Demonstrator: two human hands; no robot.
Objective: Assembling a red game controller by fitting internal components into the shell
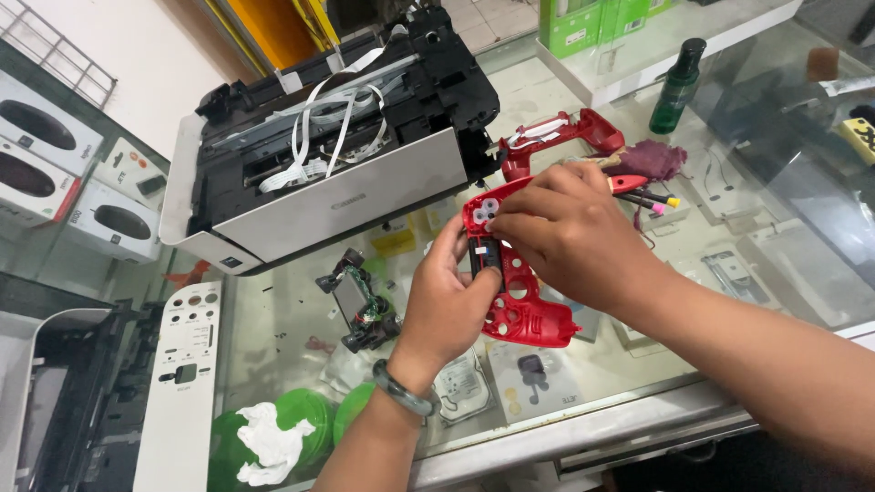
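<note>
My left hand (pixel 448 305), with a green bangle on its wrist, grips a red game controller front shell (pixel 521 305) from the left side, inner face up. My right hand (pixel 567 228) rests on the shell's upper part, fingers curled near the white button pads (pixel 486 210). A second red shell half (pixel 565 132) with a white ribbon cable lies behind my hands on the glass counter (pixel 283 337). A small black circuit assembly with green board (pixel 357 310) sits just left of my left hand.
An opened grey-and-black printer (pixel 328 155) with loose white ribbon cables fills the counter's back left. A dark green bottle (pixel 676 87), a purple cloth (pixel 649 159) and coloured tools (pixel 649 196) lie at the right. A white panel (pixel 182 383) and crumpled tissue (pixel 269 442) are at the lower left.
</note>
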